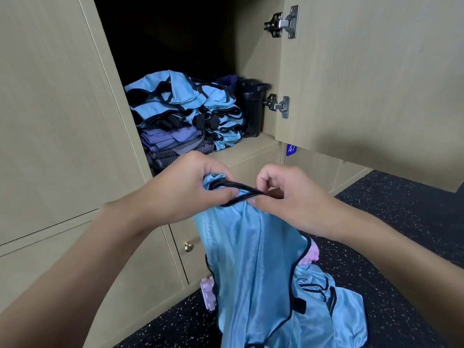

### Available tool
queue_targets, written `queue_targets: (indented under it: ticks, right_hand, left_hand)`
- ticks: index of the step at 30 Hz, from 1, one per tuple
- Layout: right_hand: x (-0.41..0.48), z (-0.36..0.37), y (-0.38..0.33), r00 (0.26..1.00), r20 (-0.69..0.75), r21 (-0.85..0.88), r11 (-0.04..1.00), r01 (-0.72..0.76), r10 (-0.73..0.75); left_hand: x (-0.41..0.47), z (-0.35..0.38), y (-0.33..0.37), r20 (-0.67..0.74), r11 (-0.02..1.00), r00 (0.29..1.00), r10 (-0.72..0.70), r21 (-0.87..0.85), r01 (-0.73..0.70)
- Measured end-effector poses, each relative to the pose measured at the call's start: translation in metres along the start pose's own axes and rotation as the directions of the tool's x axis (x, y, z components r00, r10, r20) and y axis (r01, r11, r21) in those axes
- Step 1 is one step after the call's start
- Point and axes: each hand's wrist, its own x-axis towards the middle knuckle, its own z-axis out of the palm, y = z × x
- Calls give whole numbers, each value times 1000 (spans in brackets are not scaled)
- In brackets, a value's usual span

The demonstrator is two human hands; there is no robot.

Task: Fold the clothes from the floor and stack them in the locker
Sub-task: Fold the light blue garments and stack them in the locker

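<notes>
Currently both hands sit mid-frame pinching the top edge of a blue bib (251, 247): left hand (190, 189) has the fabric bunched in curled fingers with the thumb pressed on the dark trim, right hand (283, 194) nips the same trim between thumb and forefinger, other fingers curled in. Hands are close together, so I'd say they're finding the shoulder or neck edge to let the bib hang straight before folding; gravity does the flattening. Bib hangs down toward 6 o'clock, its lower end reaching the pile of more blue clothes (334, 305) on the floor at 5 o'clock, so the task is only partly done. Something pale purple (208, 295) pokes out on both sides behind the bib; can't tell what it is. At 11–12 o'clock the open locker (253, 144) already holds a folded stack (185, 109), blue bibs on top, grey-purple items beneath, sitting left on the shelf, with a black container (253, 109) just beside it at right. Locker door (371, 71) is swung open at 1–2 o'clock, two metal hinges showing. Floor (401, 209) is dark speckled rubber, looks grippy. Surrounding units are pale wood-grain, one brass knob (188, 246) at 7 o'clock, blue number tag (291, 149) below the door.
</notes>
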Motion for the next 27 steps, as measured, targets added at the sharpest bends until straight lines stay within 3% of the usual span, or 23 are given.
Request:
queue_targets:
  ticks: [4,6,8,12,18,23,25,27]
  right_hand:
    - [1,-5,2,997,62,-31,998,-47,49]
    - [1,-8,2,999,22,-49,998,-47,48]
    - [2,-8,0,999,-22,-41,999,-27,26]
    - [1,-6,-2,999,-40,-17,1000,9,-9]
    - [-1,-10,-1,999,21,-37,999,-35,36]
    - [-1,-17,-1,997,27,-88,994,-65,67]
    - [-1,-17,-2,999,25,-96,994,-43,46]
    - [-2,-14,-4,1000,15,-79,997,-12,13]
  left_hand:
    - [-2,-10,-5,-81,998,997,6,65,-1]
    - [-3,-14,-6,-112,999,994,-18,25,21]
    - [-5,-13,-2,-46,998,998,-52,-20,51]
    - [-3,7,5,69,994,997,-16,107,8]
    - [1,-8,-5,-118,999,992,-32,5,33]
    - [4,-19,-27,-329,969,938,-110,174,175]
    - [3,-15,-26,-298,983,950,-93,127,136]
    - [1,-8,-18,-170,992,981,-96,68,109]
